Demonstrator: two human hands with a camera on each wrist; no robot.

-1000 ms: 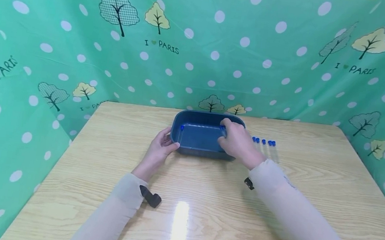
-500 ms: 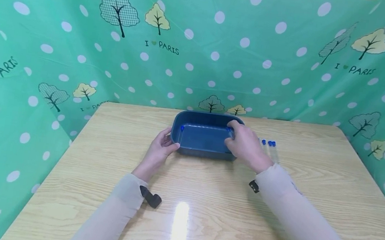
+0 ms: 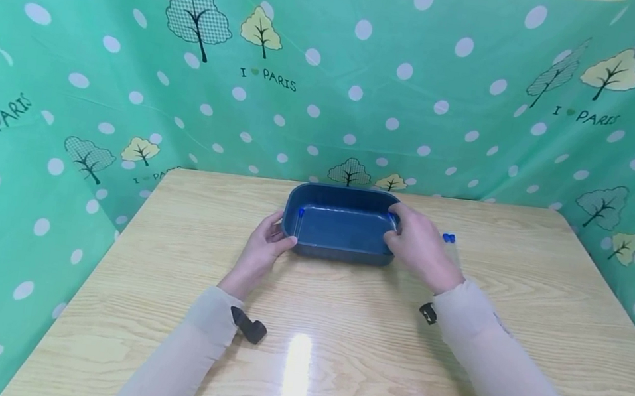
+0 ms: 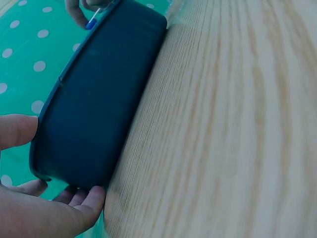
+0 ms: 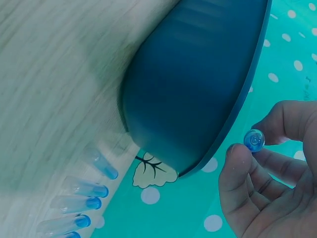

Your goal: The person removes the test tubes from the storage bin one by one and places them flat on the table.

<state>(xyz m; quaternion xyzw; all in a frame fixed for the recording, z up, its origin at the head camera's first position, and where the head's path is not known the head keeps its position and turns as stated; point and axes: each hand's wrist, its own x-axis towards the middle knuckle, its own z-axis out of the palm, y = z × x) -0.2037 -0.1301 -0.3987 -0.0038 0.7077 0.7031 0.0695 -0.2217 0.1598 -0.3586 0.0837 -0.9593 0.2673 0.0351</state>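
A dark blue plastic bin [image 3: 340, 254] stands on the table. My left hand [image 3: 263, 248] grips its left end, thumb at the front rim and fingers at the side wall, as the left wrist view also shows. Inside the bin, along the left wall, lies a clear tube with a blue cap [image 3: 301, 212]. My right hand [image 3: 422, 245] is over the bin's right end and pinches another blue-capped clear tube [image 5: 254, 141] between thumb and fingers. The right wrist view shows this tube end-on, above the rim; most of its length is hidden.
On the wooden table [image 3: 337, 321], right of the bin, several blue-capped tubes [image 5: 79, 203] lie in a row, partly hidden by my right hand in the head view. A green dotted cloth [image 3: 331, 93] hangs behind the table and along its sides.
My right hand has moved rightward with its tube, from inside the bin's right part to its right edge, covering more of the tube row. The left hand and bin have stayed put.
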